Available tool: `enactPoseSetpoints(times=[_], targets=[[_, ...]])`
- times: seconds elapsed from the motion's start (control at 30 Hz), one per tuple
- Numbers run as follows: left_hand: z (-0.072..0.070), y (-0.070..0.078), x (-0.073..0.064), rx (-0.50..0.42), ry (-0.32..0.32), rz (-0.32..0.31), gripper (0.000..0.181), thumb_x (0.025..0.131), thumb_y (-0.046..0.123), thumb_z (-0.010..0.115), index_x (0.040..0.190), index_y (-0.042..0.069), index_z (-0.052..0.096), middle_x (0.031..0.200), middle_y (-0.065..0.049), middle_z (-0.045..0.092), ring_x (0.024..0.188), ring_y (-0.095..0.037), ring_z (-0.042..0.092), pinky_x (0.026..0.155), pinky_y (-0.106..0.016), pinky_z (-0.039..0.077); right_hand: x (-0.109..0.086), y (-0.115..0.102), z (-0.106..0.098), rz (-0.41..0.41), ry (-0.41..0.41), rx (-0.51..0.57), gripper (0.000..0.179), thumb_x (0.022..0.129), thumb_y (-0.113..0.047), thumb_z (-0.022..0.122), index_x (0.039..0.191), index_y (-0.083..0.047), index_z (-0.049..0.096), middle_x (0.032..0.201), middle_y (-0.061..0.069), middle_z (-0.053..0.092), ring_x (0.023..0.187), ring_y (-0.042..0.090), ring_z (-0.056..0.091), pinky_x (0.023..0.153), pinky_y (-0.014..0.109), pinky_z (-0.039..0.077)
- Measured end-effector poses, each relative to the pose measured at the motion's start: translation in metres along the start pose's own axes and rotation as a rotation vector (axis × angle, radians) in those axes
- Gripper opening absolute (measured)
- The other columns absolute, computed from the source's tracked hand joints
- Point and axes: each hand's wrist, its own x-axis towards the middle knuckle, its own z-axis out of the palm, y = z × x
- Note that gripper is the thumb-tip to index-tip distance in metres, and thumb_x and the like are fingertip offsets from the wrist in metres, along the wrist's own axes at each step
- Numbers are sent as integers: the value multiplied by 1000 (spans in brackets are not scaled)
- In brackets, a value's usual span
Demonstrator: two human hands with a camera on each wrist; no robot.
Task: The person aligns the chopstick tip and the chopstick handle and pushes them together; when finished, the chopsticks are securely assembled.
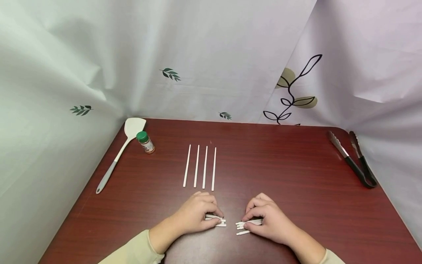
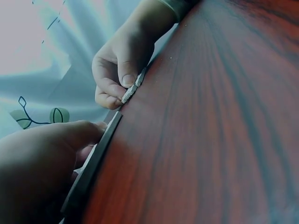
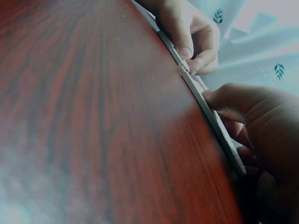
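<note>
Near the front of the table my left hand pinches a few thin white sticks between thumb and fingers. Facing it, my right hand holds a small bunch of similar white sticks, whose narrower, stepped ends point left. One of these sticks sits a little apart, under the right thumb. A short gap separates the two bunches. In the left wrist view, a stick lies low along the tabletop beside the left thumb. The right wrist view shows a long stick under the right fingers. Palms hide the far ends.
Beyond the left hand, several white sticks lie parallel on the dark red wood table. A green-capped spice jar and a white spatula are at the left. Tongs lie at the right edge. White curtains surround the table.
</note>
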Motion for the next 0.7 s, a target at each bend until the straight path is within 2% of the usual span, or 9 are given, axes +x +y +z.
enactPoseSetpoints(times=[0.23, 0.37, 0.5, 0.7], targets=[[-1, 8, 2, -62, -22, -114, 14, 81, 26, 92, 89, 27, 81, 85, 22, 66, 82, 4, 53, 75, -23, 39, -1, -3, 0, 34, -18, 6, 30, 73, -17, 95, 89, -35, 78, 97, -22, 64, 96, 2, 51, 83, 22, 40], [-1, 13, 2, -61, -37, -169, 14, 82, 27, 91, 88, 26, 79, 86, 22, 67, 82, 3, 52, 76, -24, 38, -1, -4, 0, 40, -22, 3, 31, 74, -17, 95, 89, -36, 75, 98, -22, 63, 96, 3, 51, 84, 23, 40], [0, 16, 2, -67, -46, -199, 13, 85, 27, 89, 89, 26, 77, 86, 22, 65, 83, 3, 50, 76, -24, 37, -1, -4, 0, 34, -22, 1, 31, 75, -17, 94, 89, -36, 74, 98, -22, 63, 97, 3, 51, 85, 24, 40], [1, 15, 2, -149, -30, -250, 12, 93, 24, 83, 93, 26, 71, 83, 20, 54, 83, 3, 46, 78, -26, 34, -1, -4, 1, 9, -14, -37, 25, 85, -18, 89, 93, -35, 72, 99, -21, 63, 98, 4, 51, 86, 28, 40]])
